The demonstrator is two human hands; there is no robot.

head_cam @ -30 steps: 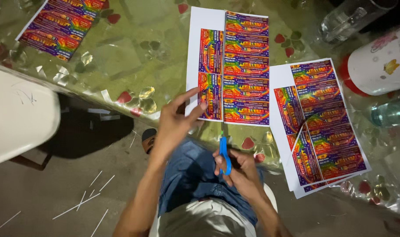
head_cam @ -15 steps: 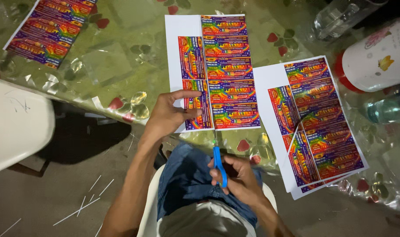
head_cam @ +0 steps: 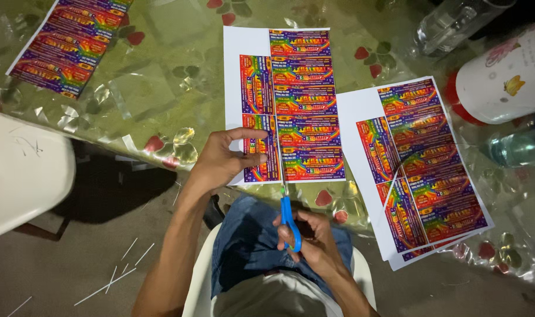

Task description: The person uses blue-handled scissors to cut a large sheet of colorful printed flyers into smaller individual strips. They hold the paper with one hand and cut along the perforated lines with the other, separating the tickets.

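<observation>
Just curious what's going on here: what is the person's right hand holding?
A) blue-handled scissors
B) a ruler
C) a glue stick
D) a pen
A: the right hand grips the blue-handled scissors, blades pointing at the near edge of the printed sheet that the left hand pins down.

The sheet [head_cam: 291, 100] under the left hand [head_cam: 220, 158] is white, printed with rows of rainbow-striped labels in red, purple, yellow and green. The scissors [head_cam: 289, 218] just below that sheet have bright blue handles. The worktop [head_cam: 156, 82] around the sheet wears a glossy olive-green cover patterned with red hearts and pale leaves. Right of the sheet lies a white bottle [head_cam: 502, 82] with a red base and a yellow butterfly.
</observation>
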